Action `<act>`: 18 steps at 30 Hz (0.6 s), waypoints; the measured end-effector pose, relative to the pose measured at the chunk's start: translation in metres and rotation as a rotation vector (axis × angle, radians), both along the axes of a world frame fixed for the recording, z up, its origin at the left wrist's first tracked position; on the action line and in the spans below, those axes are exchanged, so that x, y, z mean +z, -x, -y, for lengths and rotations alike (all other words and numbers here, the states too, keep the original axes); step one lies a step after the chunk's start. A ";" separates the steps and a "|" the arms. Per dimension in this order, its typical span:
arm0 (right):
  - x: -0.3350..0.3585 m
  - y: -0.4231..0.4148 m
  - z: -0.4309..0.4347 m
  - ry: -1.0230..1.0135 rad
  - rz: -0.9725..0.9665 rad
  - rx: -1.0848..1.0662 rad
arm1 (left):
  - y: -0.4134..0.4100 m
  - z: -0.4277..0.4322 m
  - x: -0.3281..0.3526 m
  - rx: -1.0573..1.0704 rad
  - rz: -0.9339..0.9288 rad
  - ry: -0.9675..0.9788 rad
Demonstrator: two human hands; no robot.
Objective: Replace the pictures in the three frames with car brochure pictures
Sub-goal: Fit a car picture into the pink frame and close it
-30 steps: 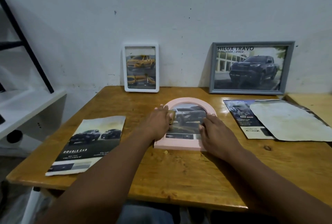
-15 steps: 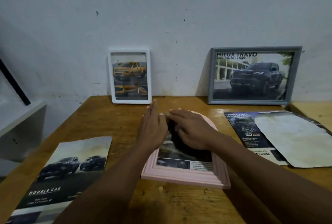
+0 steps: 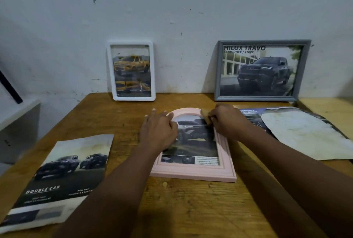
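Observation:
A pink arched frame (image 3: 193,173) lies flat on the wooden table (image 3: 191,209) with a dark car picture (image 3: 193,138) showing in it. My left hand (image 3: 158,132) rests on the frame's left side, fingers fairly straight. At the arch's upper right, my right hand (image 3: 227,121) pinches a small tan piece (image 3: 205,113). A white frame (image 3: 131,98) with a yellow truck picture and a grey frame (image 3: 256,98) with a dark truck picture lean against the wall.
A car brochure page (image 3: 63,171) lies at the table's front left. Another brochure (image 3: 250,115) lies at the right, partly under a pale stained sheet (image 3: 301,132). A white shelf (image 3: 17,115) stands left of the table.
My right hand has moved from the middle of the picture to the arch's upper right, now showing the tan piece in its fingers. My left hand stays on the frame's left side.

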State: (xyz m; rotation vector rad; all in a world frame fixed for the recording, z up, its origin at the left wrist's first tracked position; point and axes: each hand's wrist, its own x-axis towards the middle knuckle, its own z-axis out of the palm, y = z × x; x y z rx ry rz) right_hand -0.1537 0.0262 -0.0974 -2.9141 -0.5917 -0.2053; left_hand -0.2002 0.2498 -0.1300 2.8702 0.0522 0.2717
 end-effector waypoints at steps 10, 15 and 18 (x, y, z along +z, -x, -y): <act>0.062 0.078 0.057 -0.011 -0.291 -0.050 | 0.023 -0.001 0.016 -0.011 -0.226 0.117; 0.064 0.115 0.057 0.200 -0.499 -0.041 | 0.047 -0.002 0.020 0.065 -0.204 0.179; 0.058 0.115 0.048 0.162 -0.392 -0.102 | 0.063 0.001 0.030 0.067 -0.175 0.152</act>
